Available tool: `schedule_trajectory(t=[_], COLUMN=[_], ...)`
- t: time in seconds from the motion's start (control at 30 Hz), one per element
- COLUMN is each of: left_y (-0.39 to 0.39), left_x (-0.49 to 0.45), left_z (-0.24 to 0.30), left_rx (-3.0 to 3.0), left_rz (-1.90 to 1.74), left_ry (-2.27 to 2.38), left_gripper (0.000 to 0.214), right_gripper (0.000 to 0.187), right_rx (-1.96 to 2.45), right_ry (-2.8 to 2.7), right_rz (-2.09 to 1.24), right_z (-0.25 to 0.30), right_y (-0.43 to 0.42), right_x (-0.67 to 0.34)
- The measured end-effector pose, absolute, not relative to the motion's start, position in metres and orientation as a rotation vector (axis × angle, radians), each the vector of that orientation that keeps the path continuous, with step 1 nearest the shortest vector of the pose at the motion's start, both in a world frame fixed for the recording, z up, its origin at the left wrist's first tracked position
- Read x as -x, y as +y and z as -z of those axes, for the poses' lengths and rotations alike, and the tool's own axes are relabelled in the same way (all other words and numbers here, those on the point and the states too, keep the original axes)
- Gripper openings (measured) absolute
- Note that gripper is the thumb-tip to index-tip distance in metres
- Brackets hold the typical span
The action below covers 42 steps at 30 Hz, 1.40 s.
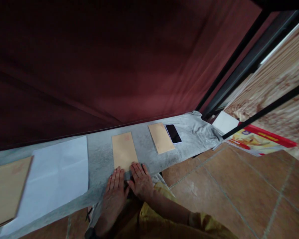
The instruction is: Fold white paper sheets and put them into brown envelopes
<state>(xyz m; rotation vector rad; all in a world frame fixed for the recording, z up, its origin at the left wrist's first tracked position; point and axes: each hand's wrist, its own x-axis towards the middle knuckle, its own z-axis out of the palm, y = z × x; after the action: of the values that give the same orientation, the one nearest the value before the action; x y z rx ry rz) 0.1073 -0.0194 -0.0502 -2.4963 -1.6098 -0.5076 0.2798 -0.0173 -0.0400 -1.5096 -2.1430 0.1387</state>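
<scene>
A tan paper envelope (125, 150) lies flat on the grey cloth (99, 166), its near end under my fingertips. My left hand (116, 186) rests flat on the envelope's lower left corner, fingers stretched out side by side. On the lower right corner lies my right hand (141, 181), its fingers also extended and the thumb pointing toward the left hand. Both palms are down, and neither hand grips anything. A second tan envelope (161, 138) sits to the right, apart from my hands. Just beyond it is a phone (173, 133) with a dark screen.
On the left, white paper sheets (62, 169) lie partly under a stack of larger tan envelopes (8, 189). A dark red curtain (139, 83) hangs behind the narrow surface. Black metal bars, a colourful printed box (259, 139) and floor tiles (214, 189) are on the right.
</scene>
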Motion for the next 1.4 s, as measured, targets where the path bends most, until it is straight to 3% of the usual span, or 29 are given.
schedule_trajectory(t=[0.2,0.33,0.7,0.97,1.4], left_y=[-0.023,-0.022,-0.013,-0.015,-0.019], left_x=[-0.107,-0.116,-0.123,-0.124,-0.118], left_z=[0.050,0.043,0.035,0.045,0.044], left_rx=[2.444,2.528,2.659,2.613,2.531], left_rz=[0.503,0.433,0.392,0.327,0.326], left_ry=[-1.678,-1.672,-1.563,-1.568,-1.661], left_gripper=[0.070,0.060,0.059,0.063,0.069], right_gripper=[0.058,0.058,0.052,0.065,0.054], right_rx=[1.578,1.568,1.326,1.115,1.487], right_ry=[-2.133,-2.150,-2.492,-2.593,-2.363], right_rz=[-0.192,-0.218,-0.139,-0.146,-0.111], right_z=[0.039,0.039,0.031,0.025,0.039], right_y=[-0.019,-0.020,0.005,0.010,-0.019], right_x=[-0.289,-0.291,-0.329,-0.323,-0.301])
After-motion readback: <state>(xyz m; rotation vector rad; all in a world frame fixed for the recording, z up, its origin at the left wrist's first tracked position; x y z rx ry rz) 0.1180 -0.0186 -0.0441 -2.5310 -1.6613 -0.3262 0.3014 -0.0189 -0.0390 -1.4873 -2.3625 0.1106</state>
